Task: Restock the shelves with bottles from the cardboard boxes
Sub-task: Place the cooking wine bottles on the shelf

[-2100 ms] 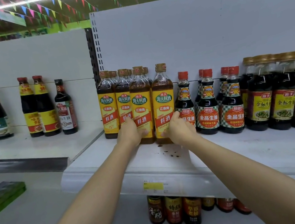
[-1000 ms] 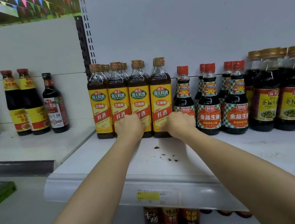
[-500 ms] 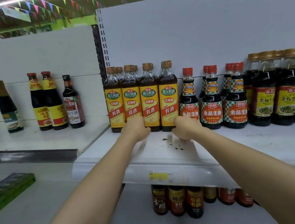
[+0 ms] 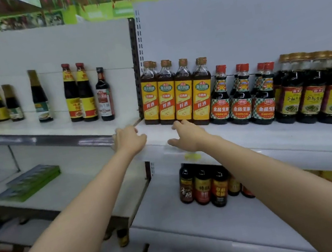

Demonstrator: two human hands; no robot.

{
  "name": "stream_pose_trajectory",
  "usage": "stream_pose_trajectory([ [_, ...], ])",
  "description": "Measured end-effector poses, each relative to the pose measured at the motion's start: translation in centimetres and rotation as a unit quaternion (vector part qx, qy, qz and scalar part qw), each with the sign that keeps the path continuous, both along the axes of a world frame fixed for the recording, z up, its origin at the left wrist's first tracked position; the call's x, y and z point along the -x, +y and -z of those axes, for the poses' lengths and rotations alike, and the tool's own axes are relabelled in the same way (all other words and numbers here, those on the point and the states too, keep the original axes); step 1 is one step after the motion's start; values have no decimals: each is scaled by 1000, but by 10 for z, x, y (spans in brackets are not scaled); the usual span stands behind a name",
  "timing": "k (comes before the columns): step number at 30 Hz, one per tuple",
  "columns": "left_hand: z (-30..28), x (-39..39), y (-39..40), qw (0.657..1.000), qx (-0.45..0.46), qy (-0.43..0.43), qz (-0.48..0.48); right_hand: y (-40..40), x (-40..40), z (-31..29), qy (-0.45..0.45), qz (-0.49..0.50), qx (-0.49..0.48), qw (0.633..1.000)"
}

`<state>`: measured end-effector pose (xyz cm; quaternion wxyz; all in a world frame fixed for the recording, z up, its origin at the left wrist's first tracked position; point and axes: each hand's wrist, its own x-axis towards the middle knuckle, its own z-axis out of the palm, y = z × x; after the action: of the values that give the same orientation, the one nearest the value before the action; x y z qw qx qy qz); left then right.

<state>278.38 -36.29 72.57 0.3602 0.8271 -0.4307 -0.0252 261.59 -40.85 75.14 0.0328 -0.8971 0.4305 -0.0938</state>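
Both hands are now pulling back from the yellow-label bottles (image 4: 177, 93), which they were pressing into line moments ago; the four front ones are standing upright, touching side by side at the left end of the white shelf (image 4: 250, 133). Neither hand is holding anything: the left hand (image 4: 129, 139) is hanging with loosely curled fingers, the right hand (image 4: 186, 135) is spreading open above the shelf edge. Red-capped bottles (image 4: 241, 95) are standing just beside. This row is looking finished; I judge more bottles are needed next.
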Motion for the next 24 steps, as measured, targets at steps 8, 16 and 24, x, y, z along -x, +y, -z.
stream_pose_trajectory([
  [8, -5, -28, 109, 995, -73, 48, -55, 75, -18, 1, -3, -107, 6, 994],
  [16, 55, 19, 202, 988, -82, 42, -126, 147, -24, 72, -18, -238, -68, 969],
  [24, 146, 34, 325, 953, -221, 91, -184, 237, -52, 179, 71, -314, -178, 930],
])
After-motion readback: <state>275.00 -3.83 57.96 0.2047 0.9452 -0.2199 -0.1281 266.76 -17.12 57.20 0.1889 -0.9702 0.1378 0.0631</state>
